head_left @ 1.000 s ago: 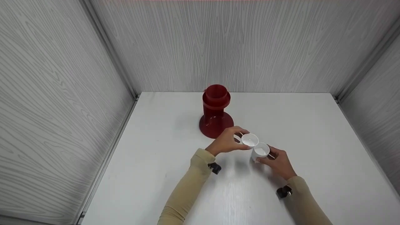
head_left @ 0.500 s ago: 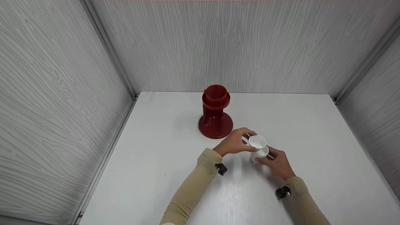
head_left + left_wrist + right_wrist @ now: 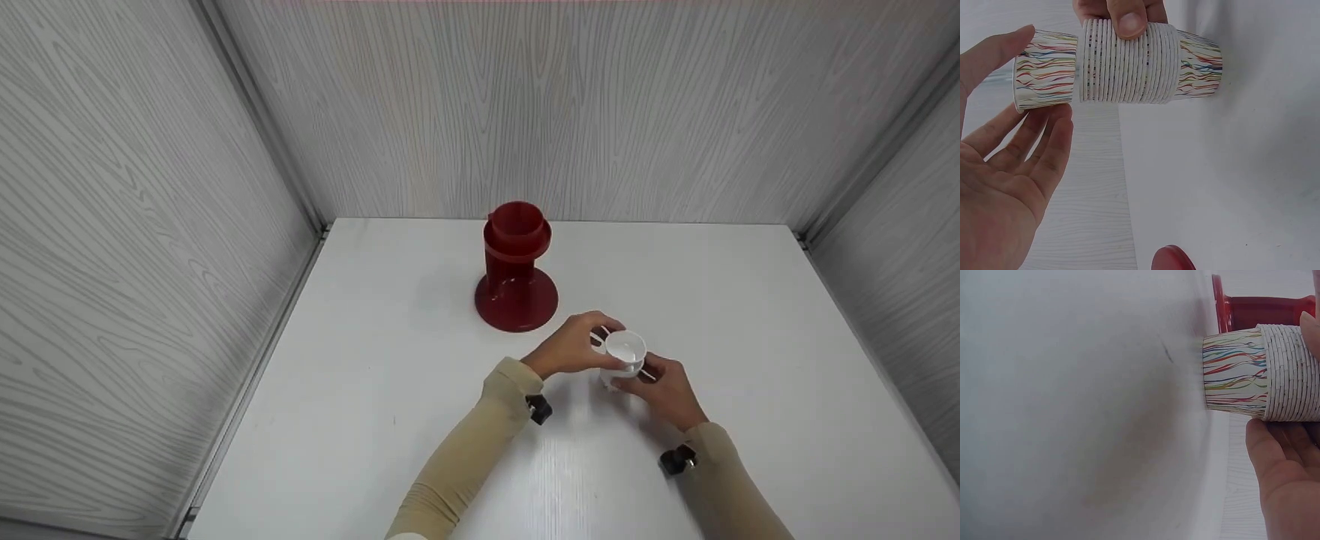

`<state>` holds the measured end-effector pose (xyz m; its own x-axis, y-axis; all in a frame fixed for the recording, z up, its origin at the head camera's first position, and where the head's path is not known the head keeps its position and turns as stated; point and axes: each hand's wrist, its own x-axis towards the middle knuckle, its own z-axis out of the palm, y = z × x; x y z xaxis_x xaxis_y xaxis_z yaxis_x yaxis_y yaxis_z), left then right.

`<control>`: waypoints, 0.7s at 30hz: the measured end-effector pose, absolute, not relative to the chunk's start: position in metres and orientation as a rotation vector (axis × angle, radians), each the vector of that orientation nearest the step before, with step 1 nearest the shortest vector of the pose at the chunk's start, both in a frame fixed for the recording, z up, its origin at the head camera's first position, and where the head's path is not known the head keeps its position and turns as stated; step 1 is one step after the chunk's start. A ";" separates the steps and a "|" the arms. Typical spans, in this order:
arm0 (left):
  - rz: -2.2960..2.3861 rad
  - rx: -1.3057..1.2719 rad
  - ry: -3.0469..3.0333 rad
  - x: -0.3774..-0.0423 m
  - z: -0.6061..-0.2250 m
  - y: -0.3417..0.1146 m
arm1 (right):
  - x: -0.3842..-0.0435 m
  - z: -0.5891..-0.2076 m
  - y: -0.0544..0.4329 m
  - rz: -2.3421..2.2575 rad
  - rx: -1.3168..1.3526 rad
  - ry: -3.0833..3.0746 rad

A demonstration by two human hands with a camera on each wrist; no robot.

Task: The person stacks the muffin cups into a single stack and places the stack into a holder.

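Note:
My left hand grips a paper cup, white with wavy coloured lines, between thumb and fingers. Beneath that cup, my right hand holds a stack of paper cups with many white rims close together. The single cup's lower end meets the top of the stack, both upright and in line. In the right wrist view, the lowest cup shows its patterned side, with the right fingers along the rims. From the head view, the upper cup covers most of the stack.
A red plastic stand with a round base and a tube-like top stands behind the left hand. The white table is bordered by grey wood-patterned panels at the back and sides.
My left hand has moved right and slightly nearer, bringing its cup from beside the stack to over its top. The right hand has hardly moved, still gripping the stack.

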<state>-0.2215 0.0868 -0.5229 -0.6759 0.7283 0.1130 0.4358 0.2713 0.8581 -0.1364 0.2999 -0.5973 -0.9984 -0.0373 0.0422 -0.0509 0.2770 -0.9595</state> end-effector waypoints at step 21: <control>1.225 1.029 2.344 -0.217 -0.535 0.095 | -0.136 -0.599 0.300 1.814 0.081 -2.526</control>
